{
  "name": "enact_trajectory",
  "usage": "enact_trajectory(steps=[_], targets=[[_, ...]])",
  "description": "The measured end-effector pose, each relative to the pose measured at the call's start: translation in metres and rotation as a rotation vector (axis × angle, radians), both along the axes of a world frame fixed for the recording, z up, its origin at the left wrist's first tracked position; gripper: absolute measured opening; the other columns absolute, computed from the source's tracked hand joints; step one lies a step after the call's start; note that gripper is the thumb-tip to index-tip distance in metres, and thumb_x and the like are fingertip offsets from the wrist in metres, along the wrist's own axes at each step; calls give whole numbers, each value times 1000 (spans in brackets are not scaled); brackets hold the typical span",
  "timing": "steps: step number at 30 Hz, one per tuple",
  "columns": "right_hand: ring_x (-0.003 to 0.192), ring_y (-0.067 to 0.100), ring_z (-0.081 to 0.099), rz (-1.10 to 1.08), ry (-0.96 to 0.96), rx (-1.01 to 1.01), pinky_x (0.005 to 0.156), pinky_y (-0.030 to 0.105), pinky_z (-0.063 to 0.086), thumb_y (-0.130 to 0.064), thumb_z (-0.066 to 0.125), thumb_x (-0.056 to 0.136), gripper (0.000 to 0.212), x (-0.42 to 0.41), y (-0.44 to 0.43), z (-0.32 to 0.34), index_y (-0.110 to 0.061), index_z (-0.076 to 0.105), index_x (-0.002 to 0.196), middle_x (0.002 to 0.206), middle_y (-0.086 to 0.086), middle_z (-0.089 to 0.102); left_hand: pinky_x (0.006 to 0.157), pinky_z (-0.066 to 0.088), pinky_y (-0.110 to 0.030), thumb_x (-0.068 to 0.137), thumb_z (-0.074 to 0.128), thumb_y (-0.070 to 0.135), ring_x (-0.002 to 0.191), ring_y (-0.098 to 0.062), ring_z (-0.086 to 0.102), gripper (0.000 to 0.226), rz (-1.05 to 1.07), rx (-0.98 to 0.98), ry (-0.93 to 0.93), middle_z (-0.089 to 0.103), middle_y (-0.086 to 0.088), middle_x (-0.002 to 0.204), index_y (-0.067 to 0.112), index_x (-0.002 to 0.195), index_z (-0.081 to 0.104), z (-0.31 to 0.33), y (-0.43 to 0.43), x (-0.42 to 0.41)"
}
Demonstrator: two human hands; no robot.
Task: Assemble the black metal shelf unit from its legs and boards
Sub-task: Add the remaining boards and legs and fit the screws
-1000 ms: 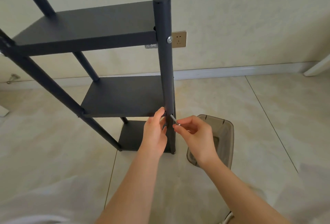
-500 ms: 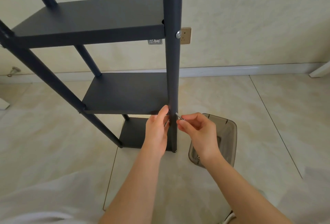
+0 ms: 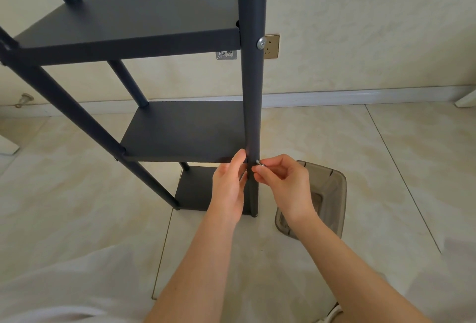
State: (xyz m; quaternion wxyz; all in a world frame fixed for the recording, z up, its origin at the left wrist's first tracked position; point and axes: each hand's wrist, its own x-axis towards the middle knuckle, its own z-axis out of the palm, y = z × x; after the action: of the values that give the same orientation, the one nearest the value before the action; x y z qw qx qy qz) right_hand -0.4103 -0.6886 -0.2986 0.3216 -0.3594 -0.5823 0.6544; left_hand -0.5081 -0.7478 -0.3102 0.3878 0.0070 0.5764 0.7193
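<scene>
Your right hand (image 3: pixel 283 183) pinches a small silver screw (image 3: pixel 258 162) against the near right leg (image 3: pixel 251 78). Your left hand (image 3: pixel 229 186) grips that leg at the middle board (image 3: pixel 185 129).

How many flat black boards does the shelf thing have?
3. The top flat black metal board is up high, the middle board is halfway down, and the bottom board is near the floor, partly behind the left hand. No more show.
</scene>
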Motion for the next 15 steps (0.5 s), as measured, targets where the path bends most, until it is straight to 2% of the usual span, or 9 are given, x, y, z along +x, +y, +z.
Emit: enact_trajectory(steps=[8, 15], targets=[[82, 14, 74, -6, 40, -13, 77, 26, 60, -4, 73, 85, 10, 0, -1, -1, -13, 67, 86, 85, 0, 76, 79, 50, -26, 97, 62, 32, 89, -11, 75, 17, 1, 16, 6, 78, 2, 91, 16, 103, 65, 1, -1, 1], [75, 14, 74, -20, 20, -56, 73, 23, 59, -6, 74, 86, 8, -2, 2, 1, -11, 68, 87, 82, 0, 76, 87, 51, -27, 98, 62, 32, 98, -16, 73, 25, -4, 11, 15, 77, -4, 101, 11, 112, 66, 1, -2, 1]])
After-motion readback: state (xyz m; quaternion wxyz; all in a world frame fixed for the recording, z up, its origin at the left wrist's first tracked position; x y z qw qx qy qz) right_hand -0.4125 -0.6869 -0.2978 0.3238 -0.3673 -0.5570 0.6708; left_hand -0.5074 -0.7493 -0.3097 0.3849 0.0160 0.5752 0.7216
